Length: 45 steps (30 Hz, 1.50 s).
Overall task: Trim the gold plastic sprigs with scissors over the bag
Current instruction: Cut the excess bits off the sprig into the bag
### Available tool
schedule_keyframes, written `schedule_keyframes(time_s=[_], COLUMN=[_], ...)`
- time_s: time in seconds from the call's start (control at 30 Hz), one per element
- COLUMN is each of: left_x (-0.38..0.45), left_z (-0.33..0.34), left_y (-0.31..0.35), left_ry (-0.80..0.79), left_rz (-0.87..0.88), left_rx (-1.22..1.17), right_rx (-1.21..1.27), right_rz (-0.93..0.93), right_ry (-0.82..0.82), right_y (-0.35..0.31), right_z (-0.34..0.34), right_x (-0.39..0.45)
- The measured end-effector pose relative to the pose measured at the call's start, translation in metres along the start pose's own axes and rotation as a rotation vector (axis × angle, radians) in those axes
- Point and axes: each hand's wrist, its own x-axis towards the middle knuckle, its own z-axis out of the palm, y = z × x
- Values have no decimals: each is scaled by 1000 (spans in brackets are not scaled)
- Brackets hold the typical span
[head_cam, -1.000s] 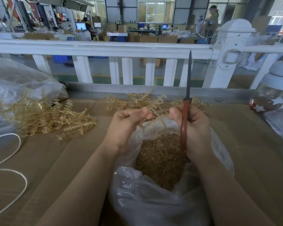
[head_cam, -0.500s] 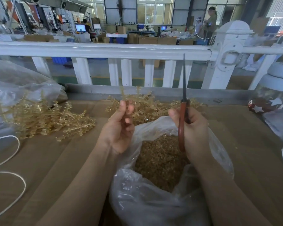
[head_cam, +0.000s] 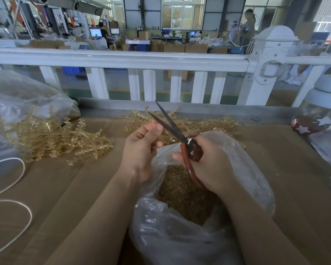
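We are pinching a gold sprig (head_cam: 157,122) in our left hand (head_cam: 141,148) above the bag (head_cam: 252,180), while our right hand (head_cam: 208,161) is gripping the scissors (head_cam: 177,133), blades parted. They are sitting close to our thumb, risking a nick.

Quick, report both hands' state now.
Left hand: pinching a thin gold plastic sprig.
Right hand: gripping the red-handled scissors, blades open.

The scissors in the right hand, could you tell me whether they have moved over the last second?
Yes. The scissors have tipped left and opened; their tips, earlier up against the white railing, now sit below it.
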Motion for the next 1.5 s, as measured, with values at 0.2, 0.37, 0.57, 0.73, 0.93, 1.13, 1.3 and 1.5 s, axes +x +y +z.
schedule_keyframes(time_s=[0.2, 0.37, 0.57, 0.73, 0.93, 1.13, 1.3, 1.5], left_x=[2, 4, 3, 4, 3, 2, 2, 3], left_z=[-3, -3, -2, -4, -5, -5, -5, -8], left_y=[-2, -3, -5, -4, -3, -1, -1, -1], left_ry=[-49, -77, -103, -122, -156, -139, -102, -107], left_rz=[9, 82, 129, 155, 168, 184, 220, 261], left_rx=[-58, -59, -9, 10, 26, 37, 64, 169], right_rx=[-199, -287, -298, -263, -226, -208, -272, -310], right_rz=[0, 16, -4, -22, -58, -84, -55, -56], right_ry=[72, 89, 112, 131, 137, 153, 150, 174], right_y=[5, 3, 0, 1, 1, 0, -1, -3], right_z=[1, 0, -1, 0, 1, 1, -1, -1], right_x=[0, 1, 0, -2, -3, -3, -2, -3])
